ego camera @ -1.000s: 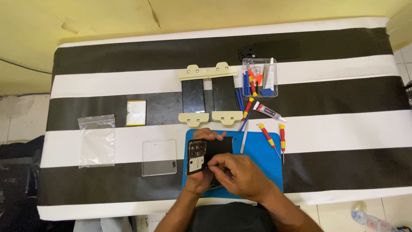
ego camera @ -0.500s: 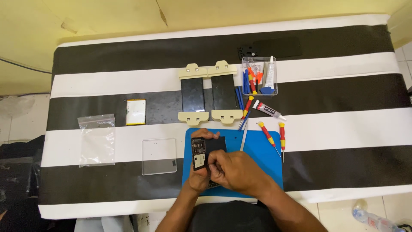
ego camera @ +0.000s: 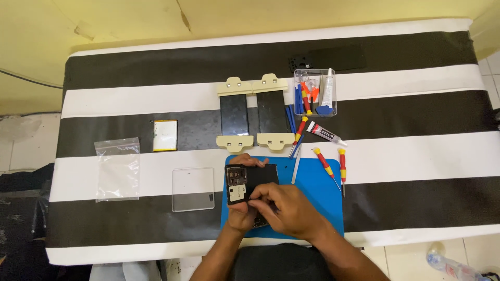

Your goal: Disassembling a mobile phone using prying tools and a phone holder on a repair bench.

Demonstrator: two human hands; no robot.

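Opened phone (ego camera: 250, 182) on mat (ego camera: 323, 205), under my hands. Left of mat: clear case (ego camera: 193, 189), then plastic bag (ego camera: 117, 169). Behind mat: two clamps (ego camera: 252, 113); tool tray (ego camera: 315, 92) to their right.

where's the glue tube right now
In the head view, the glue tube lies right of centre on the striped table, below the clear tool tray and above the two red-and-yellow screwdrivers.

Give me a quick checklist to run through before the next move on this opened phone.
1. Opened phone rests over the blue mat: ok.
2. Left hand grips the phone from below: ok.
3. Right hand is on the phone's lower part: ok.
4. What the right fingertips pinch: cannot tell, hidden.
5. Red-and-yellow screwdrivers lie beside the mat's far edge: ok.
6. Glue tube lies clear of the phone: ok.
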